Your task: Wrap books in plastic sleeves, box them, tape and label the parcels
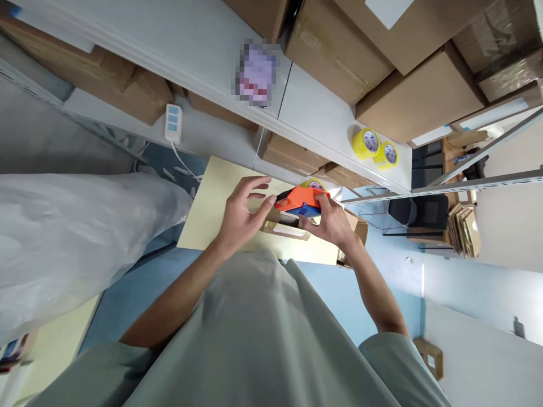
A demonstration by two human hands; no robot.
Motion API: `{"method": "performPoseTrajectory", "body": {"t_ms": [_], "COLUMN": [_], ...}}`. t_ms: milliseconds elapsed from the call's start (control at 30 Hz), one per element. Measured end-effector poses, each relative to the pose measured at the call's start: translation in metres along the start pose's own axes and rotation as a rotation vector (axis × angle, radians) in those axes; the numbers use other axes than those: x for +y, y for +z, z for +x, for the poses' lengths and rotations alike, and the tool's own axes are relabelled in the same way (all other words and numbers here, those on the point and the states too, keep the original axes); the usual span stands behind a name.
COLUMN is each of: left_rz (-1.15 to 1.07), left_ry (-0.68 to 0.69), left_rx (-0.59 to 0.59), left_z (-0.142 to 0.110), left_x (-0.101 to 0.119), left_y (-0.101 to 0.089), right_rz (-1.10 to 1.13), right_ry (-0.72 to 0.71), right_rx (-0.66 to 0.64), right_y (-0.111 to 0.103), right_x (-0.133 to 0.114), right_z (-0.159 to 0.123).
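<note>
My right hand (333,221) grips an orange and blue tape dispenser (300,198) above the pale yellow table (212,195). A yellow roll of tape (316,185) shows at the dispenser's far side, mostly hidden behind the orange body. The black end of the dispenser points left, toward my left hand (241,212). That hand has its fingers apart and curved, with the thumb tip close to the black end; I cannot tell whether they touch. Under the dispenser a small cardboard box (286,230) with a white label lies on the table, partly covered by my right hand.
Two yellow tape rolls (366,143) stand on the grey shelf (314,110) ahead, beside stacked cardboard boxes (339,51). A white power strip (173,123) hangs at the left. A large plastic-wrapped bundle (76,226) fills the left side. A black chair (418,210) stands at the right.
</note>
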State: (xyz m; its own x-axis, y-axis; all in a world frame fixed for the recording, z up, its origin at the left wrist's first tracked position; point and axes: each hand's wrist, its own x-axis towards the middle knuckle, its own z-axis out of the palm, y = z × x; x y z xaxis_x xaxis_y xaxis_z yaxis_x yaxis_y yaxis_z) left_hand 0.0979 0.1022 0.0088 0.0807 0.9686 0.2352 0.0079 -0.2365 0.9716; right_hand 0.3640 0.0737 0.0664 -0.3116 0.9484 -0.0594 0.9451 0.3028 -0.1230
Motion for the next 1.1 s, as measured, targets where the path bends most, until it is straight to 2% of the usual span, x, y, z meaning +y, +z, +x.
{"method": "performPoseTrajectory", "body": {"t_ms": [100,233,467,633,800,967,1100], "left_rz": [-0.021,-0.048,-0.093,-0.167,-0.289,-0.354,-0.376], "left_ry": [-0.046,-0.110,-0.244,-0.413,-0.619,-0.755,-0.819], "left_rx": [-0.083,-0.190,-0.239,-0.278,-0.262,-0.173,-0.142], "left_z": [0.006,0.012,0.005,-0.010,-0.037,-0.051,-0.049], "left_x": [-0.001,-0.004,-0.017,-0.049,-0.079,-0.104,-0.127], "left_y": [-0.004,-0.007,-0.012,-0.008,0.002,-0.009,-0.013], "right_rz": [-0.016,-0.002,0.013,0.064,0.068,0.014,-0.073], "right_ry": [-0.015,-0.013,0.217,0.335,0.425,0.417,0.392], "right_rx": [0.000,-0.065,-0.355,-0.526,-0.696,-0.861,-0.884], "right_y": [-0.006,-0.012,-0.031,-0.041,-0.045,-0.063,-0.070], "right_x": [-0.003,-0.008,-0.033,-0.049,-0.057,-0.048,-0.045], "right_z": [-0.011,-0.018,-0.010,0.001,0.011,0.020,0.032]}}
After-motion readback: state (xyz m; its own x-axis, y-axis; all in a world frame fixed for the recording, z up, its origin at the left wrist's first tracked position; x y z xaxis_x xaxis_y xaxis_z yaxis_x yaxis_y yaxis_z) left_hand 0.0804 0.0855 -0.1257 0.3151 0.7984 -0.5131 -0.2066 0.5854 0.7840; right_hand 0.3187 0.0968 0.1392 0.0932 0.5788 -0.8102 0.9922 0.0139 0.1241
